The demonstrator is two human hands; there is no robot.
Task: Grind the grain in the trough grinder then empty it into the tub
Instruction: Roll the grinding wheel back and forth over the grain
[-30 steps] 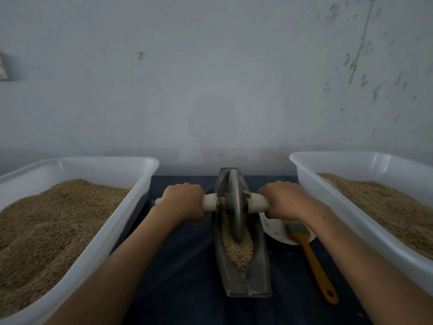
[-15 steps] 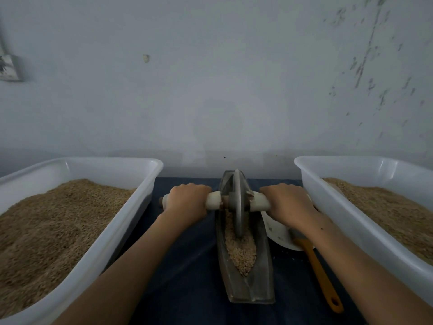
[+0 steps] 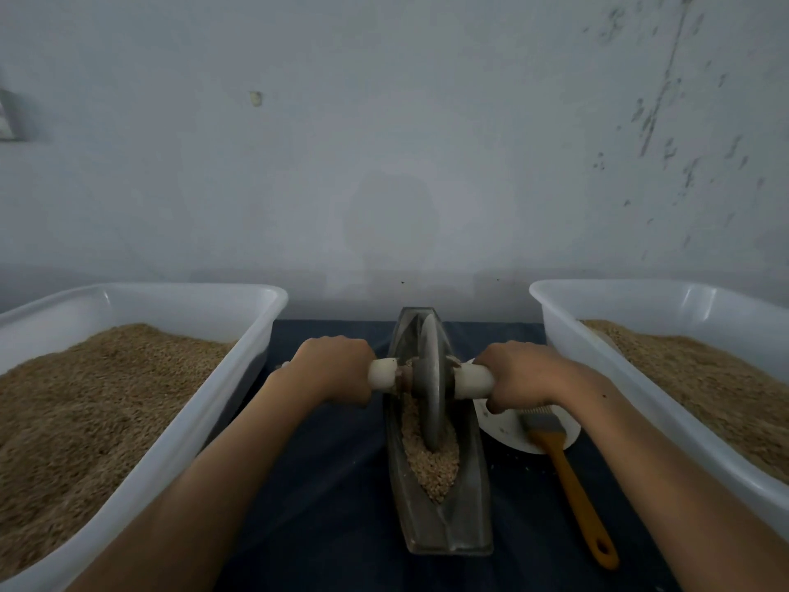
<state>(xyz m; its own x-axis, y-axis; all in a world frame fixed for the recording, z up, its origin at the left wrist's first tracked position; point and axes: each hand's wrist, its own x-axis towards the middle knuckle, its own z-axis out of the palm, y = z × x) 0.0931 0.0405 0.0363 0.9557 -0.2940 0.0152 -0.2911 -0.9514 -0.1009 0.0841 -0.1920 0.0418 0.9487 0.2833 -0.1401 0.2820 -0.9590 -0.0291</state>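
Hands: left hand (image 3: 334,369), right hand (image 3: 518,373) each gripping roller handle (image 3: 471,380); no legible writing.

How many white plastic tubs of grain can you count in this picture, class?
2. One white tub stands left of the trough grinder, the other white tub right of it. Both run past the frame edges; any others beyond are hidden.

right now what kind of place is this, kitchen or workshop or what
Probably a small grain-processing workspace, not a home kitchen: two big white tubs heaped with grain flank a metal trough grinder on a dark cloth-covered table, against a bare scuffed wall.
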